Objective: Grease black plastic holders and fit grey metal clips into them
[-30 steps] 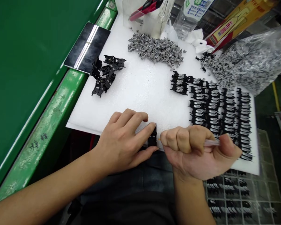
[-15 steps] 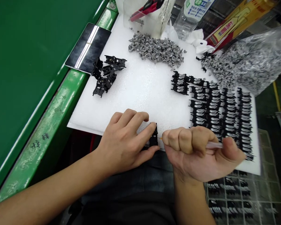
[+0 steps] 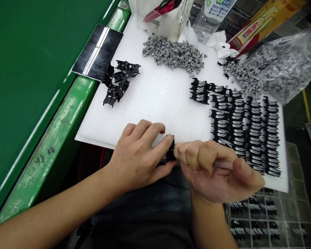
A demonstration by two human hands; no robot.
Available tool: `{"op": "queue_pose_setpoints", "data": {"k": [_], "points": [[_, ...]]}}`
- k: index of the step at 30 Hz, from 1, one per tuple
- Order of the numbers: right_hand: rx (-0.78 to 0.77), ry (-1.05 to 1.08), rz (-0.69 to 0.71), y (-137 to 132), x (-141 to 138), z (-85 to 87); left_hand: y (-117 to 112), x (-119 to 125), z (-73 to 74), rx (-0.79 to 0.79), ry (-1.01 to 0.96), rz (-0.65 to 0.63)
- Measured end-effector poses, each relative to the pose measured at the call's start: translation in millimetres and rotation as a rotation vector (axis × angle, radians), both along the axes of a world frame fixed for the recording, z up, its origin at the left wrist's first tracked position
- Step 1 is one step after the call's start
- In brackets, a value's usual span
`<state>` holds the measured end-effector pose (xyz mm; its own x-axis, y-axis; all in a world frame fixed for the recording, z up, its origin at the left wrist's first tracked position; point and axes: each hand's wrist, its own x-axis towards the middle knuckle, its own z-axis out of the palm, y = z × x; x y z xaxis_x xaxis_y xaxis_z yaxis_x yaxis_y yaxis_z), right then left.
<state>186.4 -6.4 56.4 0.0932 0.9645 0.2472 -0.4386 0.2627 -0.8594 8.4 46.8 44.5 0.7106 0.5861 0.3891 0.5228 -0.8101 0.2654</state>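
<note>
Head view: left fingers [image 3: 159, 149] grip a black part [image 3: 171, 152], right fingers [image 3: 197, 155] a tool [image 3: 225, 165] — at board's edge [image 3: 98, 139], room beyond.

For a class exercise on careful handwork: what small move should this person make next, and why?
I'd probably hold the left hand steady and ease the clear stick back: the left hand pinches the small black part, while the right hand, gripping the stick, sits close beside it and hides the tip, so contact can't be checked.

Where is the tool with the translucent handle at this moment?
In the head view, the tool is right of centre, in the right hand's curled fingers, to the right of the black part held between the left hand's thumb and forefinger.
</note>
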Motion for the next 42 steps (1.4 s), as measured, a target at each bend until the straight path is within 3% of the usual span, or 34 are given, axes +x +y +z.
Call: {"op": "queue_pose_setpoints", "data": {"k": [5, 24, 33, 38, 42], "points": [[0.024, 0.138, -0.055, -2, 3, -3.9, 0, 0, -0.7, -0.001, -0.012, -0.003], [0.024, 0.115, -0.106, -2, 2, -3.5, 0, 0, -0.9, 0.009, -0.014, -0.004], [-0.015, 0.002, -0.005, -4, 5, 3.3, 0, 0, -0.4, 0.005, -0.001, -0.005], [-0.134, 0.153, -0.026, 0, 6, 15.6, 1, 0, 0.1, 0.008, 0.006, -0.01], [-0.103, 0.215, 0.004, 6, 6, 7.4, 1, -1, -0.4, 0.012, 0.001, -0.012]]}}
